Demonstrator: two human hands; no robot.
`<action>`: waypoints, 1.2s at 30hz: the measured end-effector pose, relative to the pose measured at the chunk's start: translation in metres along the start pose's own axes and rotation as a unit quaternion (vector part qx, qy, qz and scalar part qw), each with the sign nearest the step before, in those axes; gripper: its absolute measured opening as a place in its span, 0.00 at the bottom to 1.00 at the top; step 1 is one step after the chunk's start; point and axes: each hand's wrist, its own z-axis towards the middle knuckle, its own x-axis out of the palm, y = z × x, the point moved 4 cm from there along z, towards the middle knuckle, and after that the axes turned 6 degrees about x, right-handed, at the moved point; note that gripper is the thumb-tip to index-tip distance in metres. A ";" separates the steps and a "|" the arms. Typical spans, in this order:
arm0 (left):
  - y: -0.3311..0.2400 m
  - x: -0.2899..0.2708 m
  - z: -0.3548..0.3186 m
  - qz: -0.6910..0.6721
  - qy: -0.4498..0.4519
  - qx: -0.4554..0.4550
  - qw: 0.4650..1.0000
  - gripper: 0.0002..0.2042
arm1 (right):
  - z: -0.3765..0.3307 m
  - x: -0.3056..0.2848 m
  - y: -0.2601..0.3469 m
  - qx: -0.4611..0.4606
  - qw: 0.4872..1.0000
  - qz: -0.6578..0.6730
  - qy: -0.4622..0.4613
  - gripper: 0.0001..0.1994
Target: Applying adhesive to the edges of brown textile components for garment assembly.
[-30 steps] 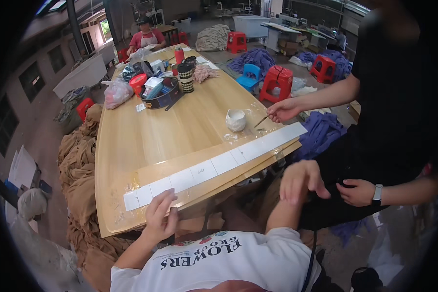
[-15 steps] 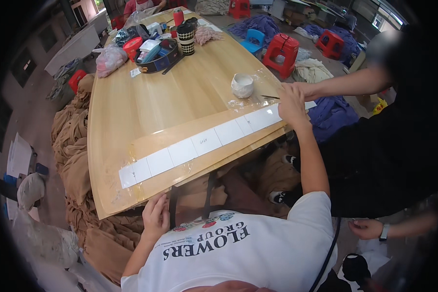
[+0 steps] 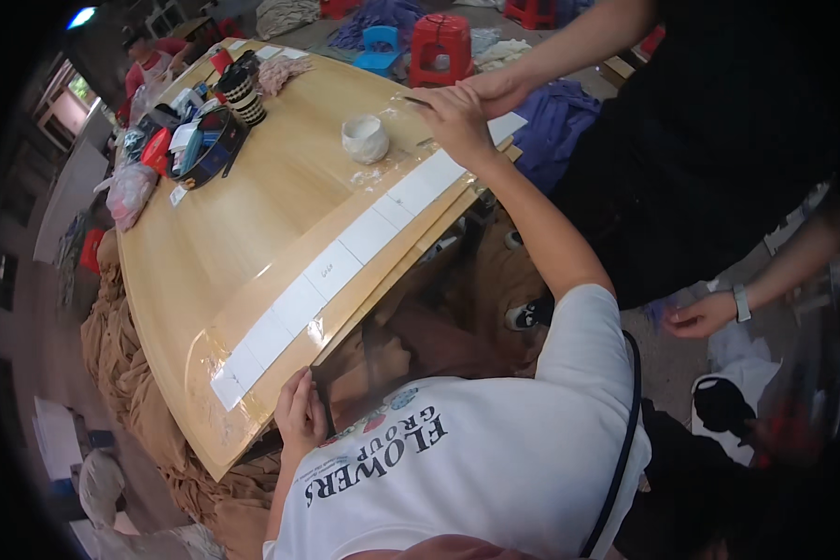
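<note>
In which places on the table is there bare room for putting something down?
The largest bare patch of the table lies between the tray, the bowl and the strip. Another lies between the cloth and the bowl. It is crowded around the tray, near bag and cup, and right of the bowl, near the right hand and co-worker's hand.

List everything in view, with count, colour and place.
table: one, light wood, centre
marked strip: one, white, along table's near edge
bowl: one, white, on table
thin tool: one, dark, right of bowl
tumbler: one, black-and-white, on table
tray: one, dark, beside tumbler
bag: one, pinkish, table's left edge
cloth heap: one, brown, left of table
cloth piles: at least two, purple, right and beyond
stools: at least three, red, floor
chair: one, blue, beside a stool
co-workers: two, black and red clothes, right and far end
left grip: one, bare, table's near edge
right grip: one, bare, beside tool, hold unclear
</note>
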 end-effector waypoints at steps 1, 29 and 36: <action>-0.005 -0.002 0.007 -0.012 0.003 -0.005 1.000 0.17 | 0.007 -0.007 0.014 0.032 0.996 0.077 -0.016 0.14; 0.047 -0.038 -0.178 0.149 -0.103 -0.431 0.884 0.17 | 0.032 -0.006 0.055 0.196 0.529 0.650 0.509 0.26; 0.110 0.024 -0.236 -0.018 -0.055 -0.609 0.791 0.27 | -0.006 -0.027 0.112 0.092 0.404 0.744 0.524 0.22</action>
